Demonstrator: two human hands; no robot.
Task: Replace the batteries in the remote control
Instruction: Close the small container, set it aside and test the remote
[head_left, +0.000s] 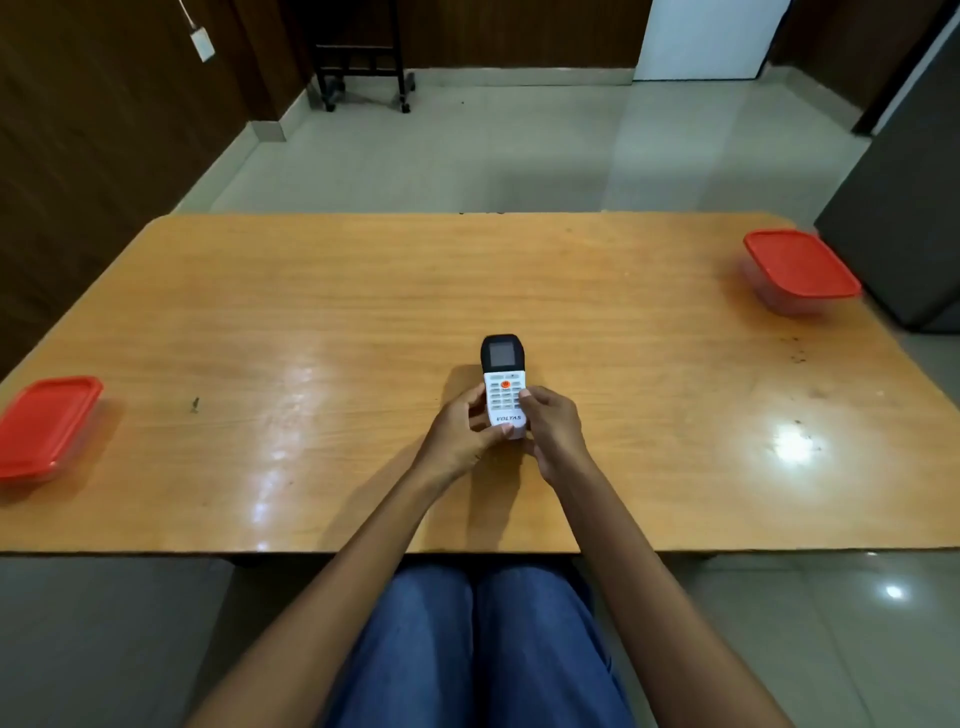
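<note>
At the centre of the frame, over the wooden table (322, 322), I hold the remote (503, 382) face up, screen end pointing away. My left hand (462, 434) and right hand (553, 431) both grip its lower end. A red-lidded box (47, 423) sits far left, another (800, 265) upper right.

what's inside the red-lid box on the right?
Cannot tell. The right box is closed by its red lid; the clear wall below shows nothing distinct. Both hands hold the remote.
</note>
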